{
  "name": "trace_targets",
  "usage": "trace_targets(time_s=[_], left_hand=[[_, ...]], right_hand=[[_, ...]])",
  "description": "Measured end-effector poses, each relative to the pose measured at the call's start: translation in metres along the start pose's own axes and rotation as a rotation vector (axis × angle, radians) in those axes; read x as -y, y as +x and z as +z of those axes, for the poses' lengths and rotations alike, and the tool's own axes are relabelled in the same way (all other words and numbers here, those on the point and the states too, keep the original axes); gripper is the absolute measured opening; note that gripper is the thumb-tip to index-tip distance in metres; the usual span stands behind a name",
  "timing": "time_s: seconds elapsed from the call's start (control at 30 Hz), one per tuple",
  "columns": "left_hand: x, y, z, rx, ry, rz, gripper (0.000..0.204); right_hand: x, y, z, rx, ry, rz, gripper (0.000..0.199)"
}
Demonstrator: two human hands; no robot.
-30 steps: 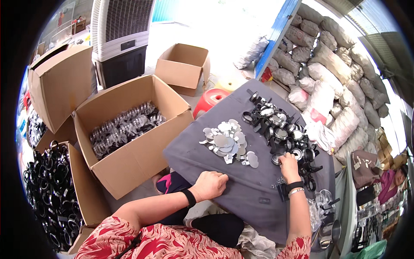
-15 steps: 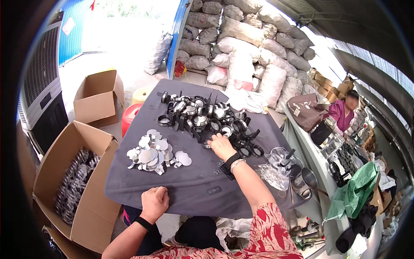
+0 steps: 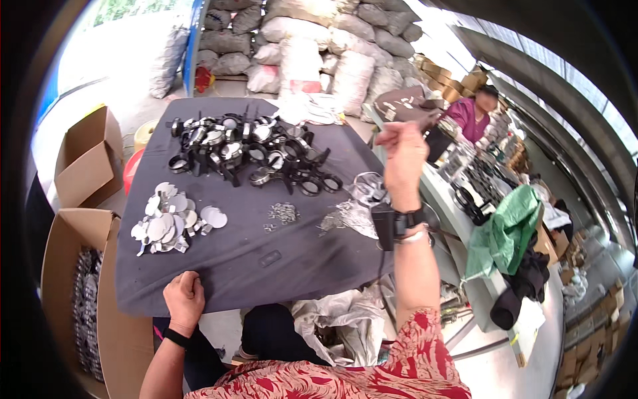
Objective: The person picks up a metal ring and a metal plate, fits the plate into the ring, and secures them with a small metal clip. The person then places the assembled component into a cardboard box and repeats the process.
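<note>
My left hand [image 3: 185, 296] rests in a loose fist on the near left edge of the dark cloth-covered table [image 3: 319, 249], with nothing showing in it. Raised above the table's right side, my right hand [image 3: 404, 163] has bent fingers, blurred by motion; whether it holds something I cannot make out. At the far side lies a heap of black ring-shaped clamps [image 3: 229, 151], some with silvery discs. A pile of flat silver discs with tabs [image 3: 171, 219] is at the left. Small metal clips [image 3: 284, 213] lie mid-table, beside clear plastic wrapping [image 3: 355, 216].
Cardboard boxes [image 3: 119, 286] stand at the left, the nearer one filled with clear and dark parts. A side table on the right bears a green sack [image 3: 508, 229] and black parts. A co-worker [image 3: 472, 116] sits beyond it. Stuffed sacks [image 3: 299, 63] are stacked behind.
My right hand has left the clamp heap and swung up and right, uncovering the small clips. The left fist stays at the table edge. The view has turned rightward.
</note>
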State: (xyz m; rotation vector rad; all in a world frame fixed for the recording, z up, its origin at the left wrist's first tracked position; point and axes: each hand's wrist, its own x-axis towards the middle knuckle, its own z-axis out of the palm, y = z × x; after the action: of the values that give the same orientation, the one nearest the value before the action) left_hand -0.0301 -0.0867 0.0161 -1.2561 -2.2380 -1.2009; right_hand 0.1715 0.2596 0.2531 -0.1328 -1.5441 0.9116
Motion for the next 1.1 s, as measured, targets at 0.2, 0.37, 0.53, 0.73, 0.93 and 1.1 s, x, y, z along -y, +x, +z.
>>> trace_targets(time_s=[0.2,0.37,0.53,0.73,0.93,1.1], left_hand=[[-0.002,-0.003,0.002,0.059,0.01,0.008,0.007],[-0.003,-0.004,0.005,0.025,-0.04,0.036,0.007],[0.007,-0.006,0.001,0.039,-0.004,0.012,0.006],[0.003,-0.001,0.011,0.033,-0.047,0.034,0.006],[0.012,-0.017,-0.008,0.025,-0.001,-0.008,0.006],[0.01,-0.012,-0.001,0.052,-0.04,0.018,0.006]], right_hand=[[0.162,0.034,-0.216,-0.566,0.203,-0.032,0.058],[0.215,0.022,-0.302,-0.764,-0.029,0.015,0.058],[0.155,0.013,-0.251,-0.62,-0.02,0.08,0.051],[0.141,0.022,-0.224,-0.591,0.027,0.115,0.043],[0.106,0.032,-0.13,-0.48,0.071,0.15,0.043],[0.114,0.029,-0.112,-0.451,0.04,0.103,0.042]])
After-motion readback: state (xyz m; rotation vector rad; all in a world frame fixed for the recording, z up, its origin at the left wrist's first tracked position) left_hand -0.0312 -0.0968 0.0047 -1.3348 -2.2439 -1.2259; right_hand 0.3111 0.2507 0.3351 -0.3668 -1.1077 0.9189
